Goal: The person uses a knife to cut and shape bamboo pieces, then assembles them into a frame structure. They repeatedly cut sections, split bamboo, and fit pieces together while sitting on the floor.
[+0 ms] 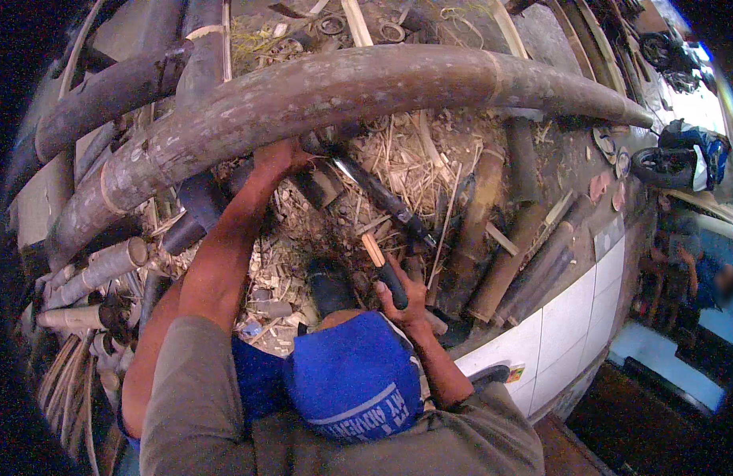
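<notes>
My right hand (404,300) is wrapped round a short tool with a dark handle (393,287) and a pale, wood-coloured end. Its end points up and left over the shavings. My left arm reaches forward to the underside of a long brown bamboo pole (342,86). There my left hand (280,159) is closed, partly hidden in the pole's shadow; what it grips cannot be made out. Close to its fingers begins a narrow dark bar with a shiny edge (382,196), slanting down to the right. Beneath both hands lie pale bamboo shavings (414,151).
More thick bamboo poles (112,99) lie at the left. Several cut bamboo lengths (493,262) rest to the right, beside white floor tiles (533,333). Bundled strips (69,397) stand at the lower left. A motorbike (676,163) and another person (704,278) are at the far right.
</notes>
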A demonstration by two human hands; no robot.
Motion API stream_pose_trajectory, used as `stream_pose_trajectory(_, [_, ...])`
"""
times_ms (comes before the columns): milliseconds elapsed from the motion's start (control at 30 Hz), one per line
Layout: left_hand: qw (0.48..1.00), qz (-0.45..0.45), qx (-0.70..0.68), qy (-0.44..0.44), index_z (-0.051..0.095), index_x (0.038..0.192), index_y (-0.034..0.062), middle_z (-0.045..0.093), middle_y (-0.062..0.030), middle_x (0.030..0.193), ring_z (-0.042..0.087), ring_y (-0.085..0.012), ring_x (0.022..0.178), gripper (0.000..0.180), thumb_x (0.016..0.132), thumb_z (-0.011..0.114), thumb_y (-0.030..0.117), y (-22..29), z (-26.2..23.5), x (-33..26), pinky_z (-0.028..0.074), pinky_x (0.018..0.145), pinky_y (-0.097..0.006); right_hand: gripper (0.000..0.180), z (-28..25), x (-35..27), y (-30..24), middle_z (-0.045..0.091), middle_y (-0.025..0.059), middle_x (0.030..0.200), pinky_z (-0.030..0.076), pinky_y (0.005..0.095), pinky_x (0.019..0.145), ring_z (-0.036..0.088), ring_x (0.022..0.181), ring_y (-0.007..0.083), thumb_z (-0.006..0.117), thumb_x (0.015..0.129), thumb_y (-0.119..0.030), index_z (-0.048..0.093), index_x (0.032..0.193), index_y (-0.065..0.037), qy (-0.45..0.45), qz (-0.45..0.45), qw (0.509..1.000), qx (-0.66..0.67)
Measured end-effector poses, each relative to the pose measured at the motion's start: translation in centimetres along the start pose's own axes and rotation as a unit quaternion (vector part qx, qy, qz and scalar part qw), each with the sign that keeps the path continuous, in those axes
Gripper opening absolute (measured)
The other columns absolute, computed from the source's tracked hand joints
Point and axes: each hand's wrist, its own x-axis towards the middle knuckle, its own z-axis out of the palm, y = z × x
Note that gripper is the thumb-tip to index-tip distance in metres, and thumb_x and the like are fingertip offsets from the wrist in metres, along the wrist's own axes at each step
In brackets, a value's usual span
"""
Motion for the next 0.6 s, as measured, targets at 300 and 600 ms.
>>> stream_pose_trajectory(300, [0.999, 0.013, 0.009, 0.029, 0.045, 0.147, 0.0115, 0.046, -0.0219, 0.148, 0.036, -0.0457, 0.14, 0.09, 0.071, 0.077, 0.047, -4.2, 4.3, -0.1, 0.027, 0.117, -0.054, 0.054, 5.8, 9.2, -1.4, 0.069, 0.0079, 0.08, 0.052, 0.0295, 0.063, 0.063, 0.066, 0.0129, 0.069, 0.093, -0.027, 0.055, 0.141, -0.004, -0.08, 0.149, 0.968, 0.187])
stream_pose_trajectory(600, [0.98, -0.065, -0.113, -0.15, 0.048, 0.144, 0.0115, 0.049, -0.0229, 0.145, 0.042, -0.045, 0.136, 0.093, 0.064, 0.08, 0.046, -3.0, 1.8, 0.8, 0.035, 0.113, -0.051, 0.058, -2.6, -3.9, -0.6, 0.07, 0.0131, 0.083, 0.054, 0.0325, 0.065, 0.068, 0.068, 0.018, 0.068, 0.091, -0.029, 0.055, 0.14, -0.001, -0.06, 0.121, 0.988, 0.071])
